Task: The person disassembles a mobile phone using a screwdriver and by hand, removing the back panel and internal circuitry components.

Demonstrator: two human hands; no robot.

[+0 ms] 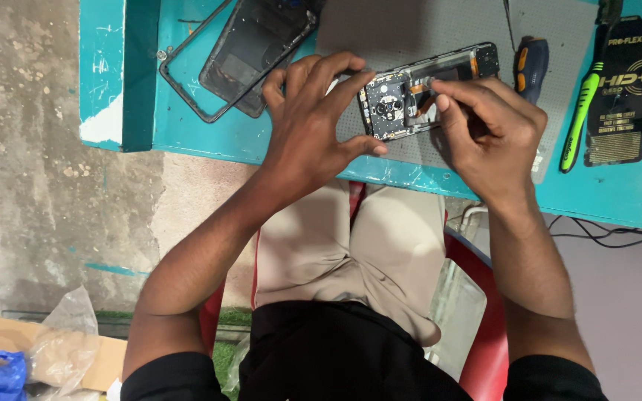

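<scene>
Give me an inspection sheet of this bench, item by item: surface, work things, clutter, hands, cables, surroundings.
Surface: teal painted bench with grey work mat.
Job's things: opened black phone with exposed circuit board, lying on the mat.
Clutter: black phone back cover, orange-and-blue screwdriver handle, green toothbrush, black flat package.
Grips: left hand steadies the phone's end; right hand pinches over its middle, tool unclear.
Cables: black wires hanging at bench edge.
Surroundings: red plastic chair, concrete floor.
</scene>
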